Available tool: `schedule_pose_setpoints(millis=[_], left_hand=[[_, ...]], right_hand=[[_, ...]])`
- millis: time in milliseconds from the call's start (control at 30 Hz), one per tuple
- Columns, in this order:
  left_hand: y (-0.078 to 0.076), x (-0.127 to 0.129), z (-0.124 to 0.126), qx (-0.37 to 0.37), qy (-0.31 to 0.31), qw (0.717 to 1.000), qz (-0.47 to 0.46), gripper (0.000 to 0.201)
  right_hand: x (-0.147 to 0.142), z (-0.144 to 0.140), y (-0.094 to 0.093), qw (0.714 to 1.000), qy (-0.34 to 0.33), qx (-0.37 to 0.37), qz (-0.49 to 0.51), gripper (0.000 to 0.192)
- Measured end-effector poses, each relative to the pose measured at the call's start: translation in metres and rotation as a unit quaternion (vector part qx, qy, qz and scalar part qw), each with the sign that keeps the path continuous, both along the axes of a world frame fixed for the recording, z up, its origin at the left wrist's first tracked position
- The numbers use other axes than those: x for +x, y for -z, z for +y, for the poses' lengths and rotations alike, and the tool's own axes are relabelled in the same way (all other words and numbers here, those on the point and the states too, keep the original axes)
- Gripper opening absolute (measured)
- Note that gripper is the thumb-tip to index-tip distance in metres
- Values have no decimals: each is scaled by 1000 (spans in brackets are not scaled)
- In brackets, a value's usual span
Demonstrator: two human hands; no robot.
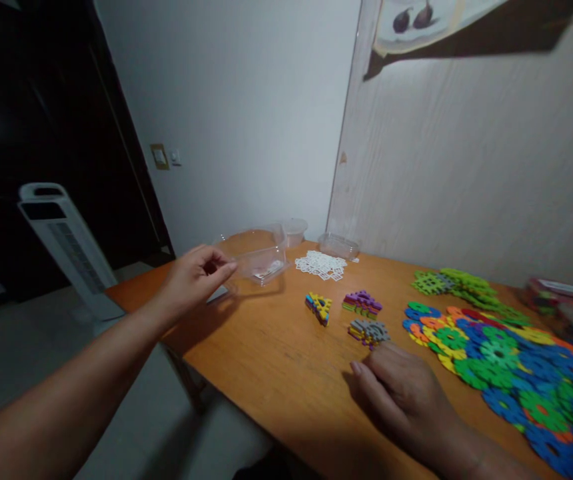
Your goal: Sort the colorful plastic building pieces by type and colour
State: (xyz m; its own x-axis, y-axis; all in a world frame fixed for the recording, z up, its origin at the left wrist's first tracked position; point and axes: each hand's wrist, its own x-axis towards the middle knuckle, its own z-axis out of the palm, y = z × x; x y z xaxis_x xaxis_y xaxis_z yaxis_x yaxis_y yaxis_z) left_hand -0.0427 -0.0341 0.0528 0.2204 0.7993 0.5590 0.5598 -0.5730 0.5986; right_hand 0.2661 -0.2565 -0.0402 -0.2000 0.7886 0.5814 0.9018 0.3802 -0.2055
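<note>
My left hand (201, 275) is raised over the table's left side, thumb and fingers closed together at the near left side of a clear plastic box (261, 257). Whether they grip its rim or something small, I cannot make out. Small white pieces show through the box bottom. My right hand (404, 390) rests on the table with curled fingers; their tips are hidden and nothing shows in them. Just beyond it lies a stack of grey gear-shaped pieces (369, 331). Nearby are a yellow triangular stack (320, 308) and a stack with a purple top (362, 302).
White lattice pieces (321, 265) lie near the wall, beside a low clear tray (339, 246) and a round tub (294, 230). Colourful notched discs (506, 360) cover the right side, with lime-green pieces (471, 287) behind. A white tower fan (69, 247) stands left of the table (266, 360).
</note>
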Motion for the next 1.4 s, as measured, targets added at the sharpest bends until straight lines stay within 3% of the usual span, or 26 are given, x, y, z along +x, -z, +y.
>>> schedule_pose_setpoints(millis=[100,267,400,667,833,933,1033,1100,1200,1333,1400], left_hand=[[2,-17,-50,-80,20,994,-66,26],[20,-33,-97,-37,176,982,62,23],[35,-27,-113,-34,270,953,135,22],[43,-1,-120,-15,325,931,166,29],[48,-5,-118,67,289,946,131,60],[48,-5,-108,96,245,964,37,50],[45,6,-85,43,136,986,-90,44],[42,21,-65,-6,84,976,-200,47],[35,49,-32,-39,61,934,-349,48],[33,86,3,-69,35,897,-434,54],[41,99,14,-69,10,898,-435,55]], right_hand=[[-1,-2,-9,999,1,40,26,32],[2,-4,-17,996,26,76,28,32],[7,-4,-17,995,38,92,10,33],[14,-4,-17,994,66,90,12,33],[20,-7,-19,988,101,99,57,37],[24,-8,-21,980,141,102,101,39],[29,-7,-22,970,180,91,137,37],[33,-5,-21,961,210,79,161,35],[39,-3,-19,951,235,51,194,34],[49,0,-14,942,252,26,222,31],[52,1,-13,937,256,19,237,31]])
